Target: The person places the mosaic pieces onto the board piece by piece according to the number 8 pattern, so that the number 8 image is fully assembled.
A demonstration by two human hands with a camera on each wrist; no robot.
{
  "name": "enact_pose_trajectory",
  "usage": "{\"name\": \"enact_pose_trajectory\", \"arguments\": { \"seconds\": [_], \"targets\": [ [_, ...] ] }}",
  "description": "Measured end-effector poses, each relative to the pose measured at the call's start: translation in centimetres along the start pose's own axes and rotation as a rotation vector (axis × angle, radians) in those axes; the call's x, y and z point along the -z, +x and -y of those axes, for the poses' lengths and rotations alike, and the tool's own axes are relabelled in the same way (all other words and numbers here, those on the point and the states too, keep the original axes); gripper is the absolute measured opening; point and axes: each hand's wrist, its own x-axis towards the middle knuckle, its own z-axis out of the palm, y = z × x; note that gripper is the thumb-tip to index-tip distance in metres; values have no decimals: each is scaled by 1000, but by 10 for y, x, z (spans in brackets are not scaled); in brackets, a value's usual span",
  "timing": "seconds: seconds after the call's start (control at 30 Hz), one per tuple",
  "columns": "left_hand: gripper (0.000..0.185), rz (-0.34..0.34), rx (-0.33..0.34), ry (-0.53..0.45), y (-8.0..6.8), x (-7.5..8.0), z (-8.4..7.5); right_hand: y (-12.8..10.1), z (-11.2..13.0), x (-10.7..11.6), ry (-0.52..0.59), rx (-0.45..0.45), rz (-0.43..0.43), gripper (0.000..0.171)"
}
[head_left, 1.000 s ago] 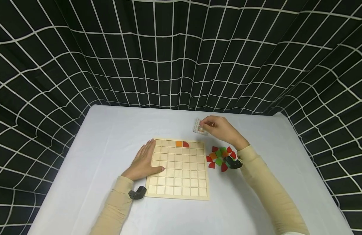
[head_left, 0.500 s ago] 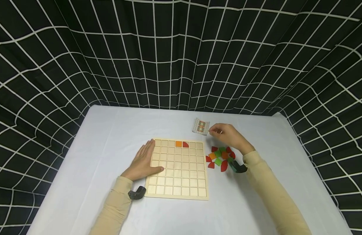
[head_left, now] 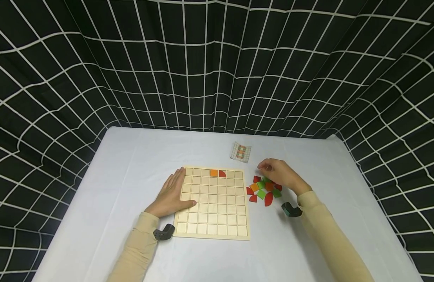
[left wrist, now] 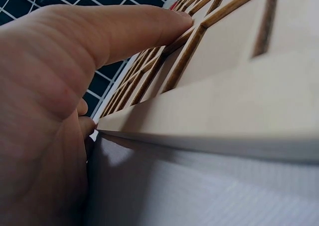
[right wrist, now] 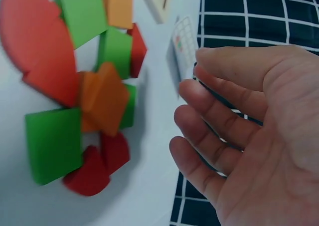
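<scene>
My left hand (head_left: 169, 196) lies along the left edge of a pale wooden grid board (head_left: 217, 211), fingers stretched out beside it. In the left wrist view its thumb (left wrist: 144, 29) reaches over the rim onto the grid. An orange square (head_left: 214, 172) and a red quarter-circle piece (head_left: 222, 173) sit side by side in the board's far row. Over the far side of a loose pile of red, green and orange pieces (head_left: 261, 194) hovers my right hand (head_left: 278, 172). Its fingers (right wrist: 209, 131) are loosely bent and hold nothing, apart from the pieces in the right wrist view.
A small printed card (head_left: 241, 152) with a coloured pattern on a grid lies beyond the board. Everything rests on a white-covered table (head_left: 143, 149). Dark curtains (head_left: 210, 66) with white grid lines hang around its back and sides.
My right hand has drawn back from the card toward me and to the right, over the pile, uncovering the card's pattern. The left hand stays at the board.
</scene>
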Motion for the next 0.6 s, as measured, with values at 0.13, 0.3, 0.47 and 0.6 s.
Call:
{"name": "enact_pose_trajectory", "arguments": {
  "seconds": [0.13, 0.3, 0.47, 0.6],
  "targets": [
    [122, -15, -3, 3, 0, -1, 0, -3, -7, -4, 3, -39, 8, 27],
    [121, -19, -5, 4, 0, -2, 2, -5, -12, -8, -5, -41, 7, 27],
    [121, -18, -7, 4, 0, -3, 2, -6, -17, -10, -21, -27, 13, 27],
    [120, -15, -7, 7, 0, -2, 1, -8, -20, -10, -25, -18, 18, 27]
  ]
}}
